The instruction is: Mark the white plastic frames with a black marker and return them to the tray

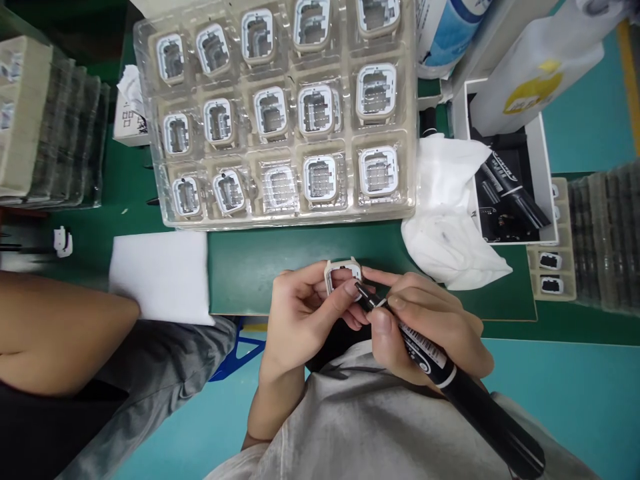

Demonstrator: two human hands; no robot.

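Between the thumb and fingers of my left hand (305,320) is a small white and beige watch-case frame (329,275), held just over the table's near edge. My right hand (433,320) grips a black marker pen (425,350), its tip pointing at the frame's lower right rim beside my left thumb. Whether the tip touches the frame I cannot tell. My right index finger reaches to the frame's right side. Beyond my hands lies a clear plastic tray (240,223) with several similar frames in its pockets; one front-row pocket (280,189) appears to hold no frame.
To the right lie a crumpled white cloth (445,220) and a white box (550,187) with markers and a white bottle (540,73). A folded white cloth (160,277) is on the left, near another person's arm (65,333). Tray stacks (70,127) stand at both sides.
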